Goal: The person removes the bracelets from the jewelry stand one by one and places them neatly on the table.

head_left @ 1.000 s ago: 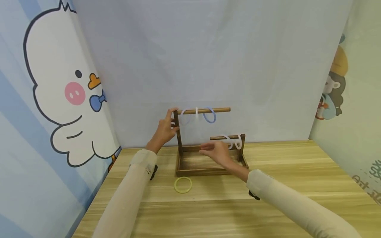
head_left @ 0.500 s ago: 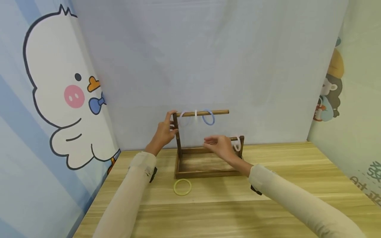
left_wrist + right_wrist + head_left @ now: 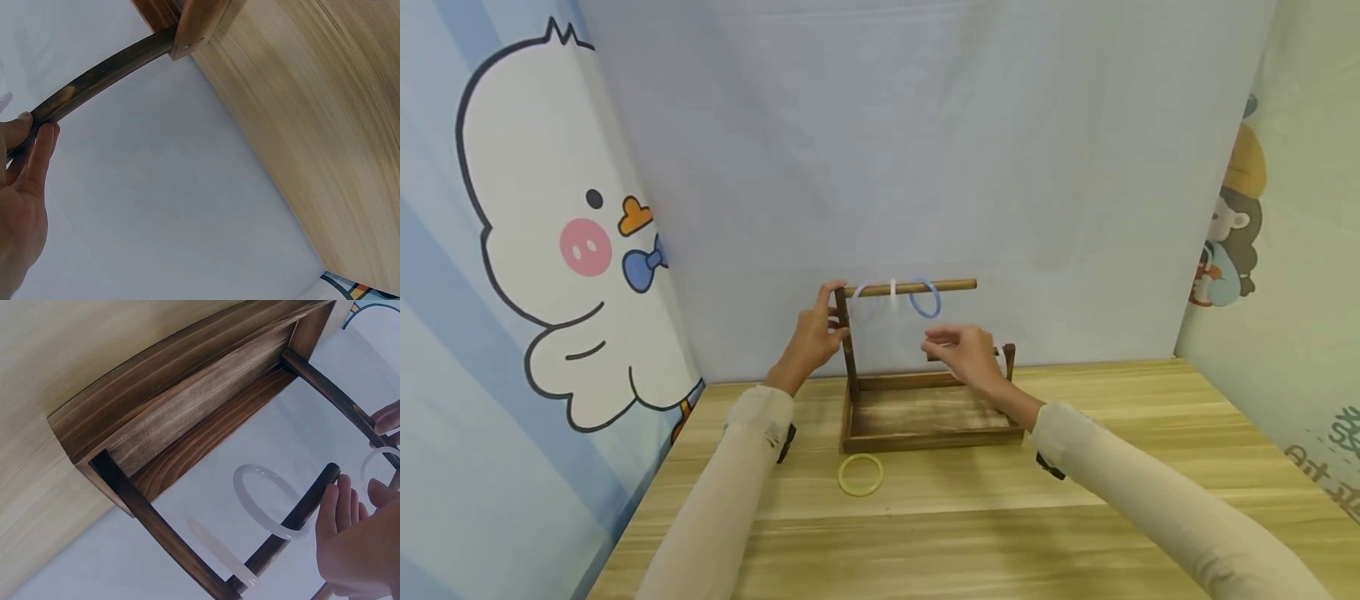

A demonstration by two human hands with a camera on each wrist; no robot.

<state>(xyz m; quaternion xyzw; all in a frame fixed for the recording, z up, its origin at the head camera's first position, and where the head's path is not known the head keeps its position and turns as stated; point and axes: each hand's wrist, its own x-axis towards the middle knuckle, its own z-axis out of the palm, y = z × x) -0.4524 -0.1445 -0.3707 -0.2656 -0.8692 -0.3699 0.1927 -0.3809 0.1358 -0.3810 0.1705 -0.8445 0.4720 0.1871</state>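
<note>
A brown wooden rack [image 3: 849, 358] has a tall post on the left carrying an upper bar [image 3: 958, 285], and a short post on the right with a lower bar [image 3: 315, 494]. Gripping the top of the tall post is my left hand [image 3: 810, 333], thumb and fingers on either side. My right hand [image 3: 966, 354] is at the free end of the lower bar, fingers extended and thumb apart, holding nothing. Two pale rings, one nearer the tip [image 3: 284, 534] and one by the post [image 3: 215, 547], hang on that bar. A lavender ring [image 3: 855, 297], a white ring [image 3: 892, 288] and a blue ring [image 3: 936, 301] hang above.
A yellow-green ring [image 3: 841, 475] lies flat on the wood-grain table [image 3: 970, 542] before the rack's tray base [image 3: 925, 444]. A pale curtain [image 3: 1000, 167] stands behind, with a cartoon-printed cloth [image 3: 527, 233] on the left.
My right hand has shifted up and to the right along the lower bar, hiding more of its rings in the head view. My left hand keeps its hold on the post.
</note>
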